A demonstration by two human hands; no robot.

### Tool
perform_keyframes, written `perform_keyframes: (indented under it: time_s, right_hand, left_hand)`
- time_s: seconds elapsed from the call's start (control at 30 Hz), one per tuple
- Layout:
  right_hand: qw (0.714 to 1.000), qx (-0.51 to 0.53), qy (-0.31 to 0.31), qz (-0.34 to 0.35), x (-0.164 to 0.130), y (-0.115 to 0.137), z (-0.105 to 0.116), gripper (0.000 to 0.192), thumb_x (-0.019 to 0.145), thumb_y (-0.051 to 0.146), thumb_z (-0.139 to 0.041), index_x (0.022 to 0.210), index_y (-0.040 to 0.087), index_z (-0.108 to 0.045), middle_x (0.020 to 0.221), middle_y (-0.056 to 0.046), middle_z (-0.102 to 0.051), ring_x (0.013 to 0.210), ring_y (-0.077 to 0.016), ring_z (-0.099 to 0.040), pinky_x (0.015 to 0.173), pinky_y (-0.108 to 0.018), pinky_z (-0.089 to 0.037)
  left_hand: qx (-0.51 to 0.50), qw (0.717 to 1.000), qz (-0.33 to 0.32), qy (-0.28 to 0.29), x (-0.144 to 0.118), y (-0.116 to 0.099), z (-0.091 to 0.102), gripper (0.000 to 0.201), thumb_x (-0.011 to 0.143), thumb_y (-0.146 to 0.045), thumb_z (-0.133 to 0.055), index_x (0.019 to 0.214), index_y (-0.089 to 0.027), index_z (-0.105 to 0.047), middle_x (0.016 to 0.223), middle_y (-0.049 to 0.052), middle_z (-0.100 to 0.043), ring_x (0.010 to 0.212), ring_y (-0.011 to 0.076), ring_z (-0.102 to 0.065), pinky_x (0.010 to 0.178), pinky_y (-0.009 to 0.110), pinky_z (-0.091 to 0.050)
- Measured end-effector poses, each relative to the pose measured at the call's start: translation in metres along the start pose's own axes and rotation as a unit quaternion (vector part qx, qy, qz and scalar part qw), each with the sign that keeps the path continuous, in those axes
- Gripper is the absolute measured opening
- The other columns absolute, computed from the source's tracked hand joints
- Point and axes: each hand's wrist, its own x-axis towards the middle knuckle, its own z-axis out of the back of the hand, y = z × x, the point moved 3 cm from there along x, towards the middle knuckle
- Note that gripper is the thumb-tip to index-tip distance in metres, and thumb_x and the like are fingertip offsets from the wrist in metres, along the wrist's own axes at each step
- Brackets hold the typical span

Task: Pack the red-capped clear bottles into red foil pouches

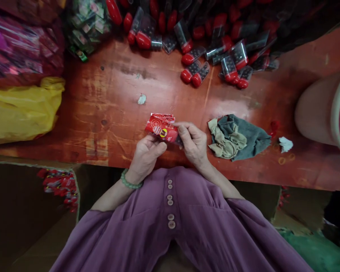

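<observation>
Both hands meet at the near edge of a worn red wooden table [102, 113]. My left hand [146, 153], with a green bead bracelet on its wrist, grips the lower side of a red printed packet [161, 129]. My right hand [194, 142] pinches the packet's right end, where a dark piece shows between the fingers. Whether that piece is one of the small clear containers with red caps [229, 66] heaped at the far side, I cannot tell.
A crumpled grey and tan cloth [235, 138] lies right of my hands. A yellow plastic bag [19, 109] and pink packages [14, 49] sit at the left. Another person's arm [320, 109] rests at the right edge. Red packets [61, 185] fill a box below left.
</observation>
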Motion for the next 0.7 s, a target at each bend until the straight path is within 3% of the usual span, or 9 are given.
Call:
perform_keyframes:
  time_s: [0.13,0.27,0.33,0.43,0.5,0.63,0.7]
  right_hand:
    - [0.999,-0.029,0.024,0.036,0.001,-0.003,-0.011,0.034,0.098,0.051,-0.049,0.105,0.022,-0.066,0.082,-0.001,-0.064,0.068,-0.0118,-0.058,0.067,-0.028,-0.052]
    - [0.993,-0.001,0.111,-0.028,-0.001,-0.005,-0.008,0.043,0.094,0.055,-0.053,0.125,0.024,-0.055,0.091,-0.003,-0.065,0.073,-0.0136,-0.060,0.067,-0.027,-0.053]
    - [0.987,0.007,0.152,-0.046,-0.004,-0.006,-0.002,0.043,0.093,0.052,-0.057,0.125,0.024,-0.055,0.101,-0.004,-0.066,0.079,-0.0140,-0.062,0.068,-0.027,-0.055]
    - [0.986,-0.013,0.161,-0.049,-0.006,-0.008,0.005,0.033,0.095,0.043,-0.057,0.119,0.022,-0.059,0.094,-0.002,-0.068,0.068,-0.0113,-0.060,0.063,-0.025,-0.054]
    - [0.989,-0.055,0.137,-0.007,-0.007,-0.007,0.006,0.027,0.095,0.037,-0.057,0.116,0.022,-0.061,0.093,-0.002,-0.070,0.068,-0.0117,-0.062,0.064,-0.026,-0.055]
    - [0.978,-0.137,0.077,0.137,-0.005,0.002,0.002,0.022,0.092,0.025,-0.060,0.113,0.022,-0.065,0.106,-0.007,-0.074,0.092,-0.0175,-0.069,0.082,-0.032,-0.057]
    - [0.977,-0.130,0.069,0.153,-0.004,0.004,0.000,0.022,0.092,0.024,-0.061,0.113,0.022,-0.065,0.105,-0.007,-0.074,0.094,-0.0180,-0.069,0.085,-0.033,-0.057]
  left_hand:
    - [-0.023,0.996,0.003,-0.081,0.006,0.002,-0.004,0.030,0.065,-0.041,-0.088,0.080,-0.019,-0.076,0.083,0.003,-0.077,0.080,0.0154,-0.071,0.092,0.033,-0.054]
    - [-0.045,0.994,-0.002,-0.096,0.014,-0.001,0.000,0.029,0.064,-0.040,-0.088,0.080,-0.019,-0.077,0.081,0.003,-0.077,0.078,0.0162,-0.071,0.088,0.034,-0.055]
    - [-0.049,0.993,-0.007,-0.103,0.016,-0.002,0.004,0.029,0.064,-0.041,-0.088,0.079,-0.019,-0.076,0.078,0.002,-0.076,0.077,0.0166,-0.071,0.086,0.034,-0.055]
    - [-0.042,0.993,-0.029,-0.111,0.018,-0.002,0.008,0.029,0.063,-0.041,-0.088,0.078,-0.019,-0.076,0.078,0.001,-0.076,0.074,0.0147,-0.069,0.084,0.032,-0.055]
    - [-0.028,0.993,-0.047,-0.107,0.019,-0.003,0.008,0.028,0.064,-0.040,-0.088,0.079,-0.019,-0.076,0.080,0.001,-0.076,0.074,0.0139,-0.069,0.084,0.031,-0.054]
    - [-0.015,0.991,-0.072,-0.112,0.022,-0.007,0.009,0.029,0.061,-0.040,-0.090,0.076,-0.020,-0.077,0.078,0.000,-0.076,0.072,0.0127,-0.068,0.082,0.028,-0.054]
    - [-0.022,0.990,-0.070,-0.120,0.023,-0.008,0.011,0.031,0.057,-0.040,-0.092,0.075,-0.020,-0.077,0.076,-0.001,-0.076,0.070,0.0119,-0.068,0.081,0.026,-0.053]
